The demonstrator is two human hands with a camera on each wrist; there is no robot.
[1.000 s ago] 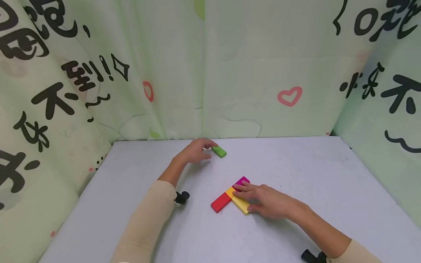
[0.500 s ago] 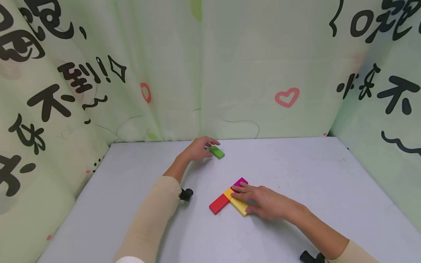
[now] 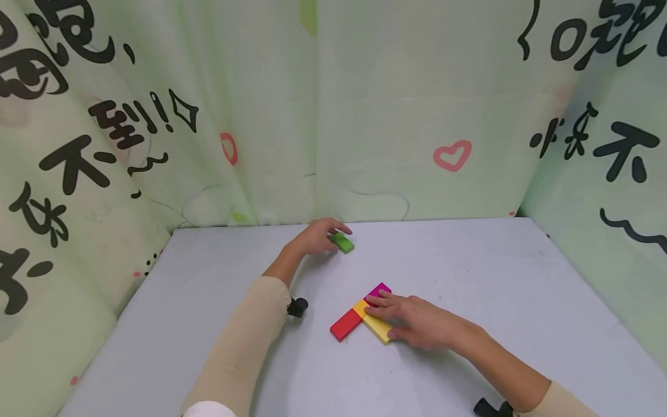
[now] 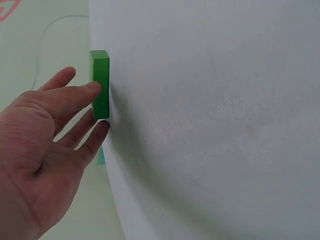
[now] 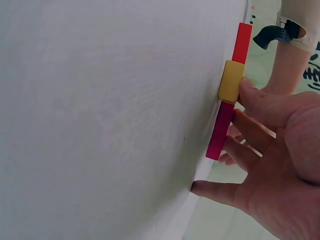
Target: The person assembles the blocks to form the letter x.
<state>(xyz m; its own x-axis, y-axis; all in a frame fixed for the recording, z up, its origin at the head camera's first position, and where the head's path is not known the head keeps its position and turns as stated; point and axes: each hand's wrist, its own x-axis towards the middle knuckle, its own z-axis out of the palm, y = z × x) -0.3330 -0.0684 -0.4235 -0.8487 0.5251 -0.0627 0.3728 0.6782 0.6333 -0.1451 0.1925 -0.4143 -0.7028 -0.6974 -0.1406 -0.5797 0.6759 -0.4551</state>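
In the head view my left hand (image 3: 319, 236) is at a green block (image 3: 343, 242) lying near the table's far edge. The left wrist view has my thumb over the side of that green block (image 4: 101, 84), with another finger raised above it and others by its end. My right hand (image 3: 424, 321) rests on a group of flat rectangular blocks. A red block (image 3: 345, 325) and an orange-yellow block (image 3: 359, 307) line up with a magenta block (image 3: 382, 287); a pale yellow block (image 3: 377, 330) juts out sideways. My right thumb touches the yellow block's end (image 5: 231, 82).
A white table (image 3: 484, 278) bears all the blocks. Behind and beside it hang pale green curtains (image 3: 370, 116) with black lettering and red hearts. Black cameras are strapped to both wrists, the left one (image 3: 297, 307) just above the tabletop.
My left hand has shifted slightly right, its fingers now reaching further over the green block. The right hand and the blocks stay put; the whole view drifts a little left.
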